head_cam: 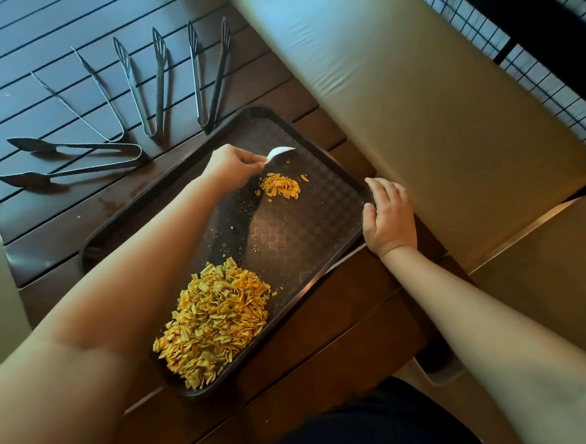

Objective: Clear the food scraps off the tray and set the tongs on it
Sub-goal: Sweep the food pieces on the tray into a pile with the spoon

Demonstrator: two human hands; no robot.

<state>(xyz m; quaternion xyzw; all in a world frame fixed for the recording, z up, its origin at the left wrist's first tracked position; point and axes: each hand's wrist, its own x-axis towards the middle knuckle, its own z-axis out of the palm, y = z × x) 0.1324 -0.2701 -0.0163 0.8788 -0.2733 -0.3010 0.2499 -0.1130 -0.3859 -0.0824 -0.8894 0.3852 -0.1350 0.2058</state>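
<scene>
A dark brown tray (305, 228) lies slantwise on the wooden table. A large heap of yellow-orange food scraps (212, 319) fills its near corner. A smaller pile of scraps (281, 186) sits toward its far end, with crumbs scattered between. My left hand (230, 167) pinches a white plastic spoon (280, 152) just above the small pile. My right hand (387, 216) rests on the tray's right rim with relaxed fingers. Several metal tongs (152, 82) lie fanned out on the table beyond the tray.
The slatted dark wooden table (33, 38) stretches to the far left. A beige cushioned bench (414, 94) runs along the right side, with a black grid railing (530, 35) behind it. A second beige seat (545, 275) stands near right.
</scene>
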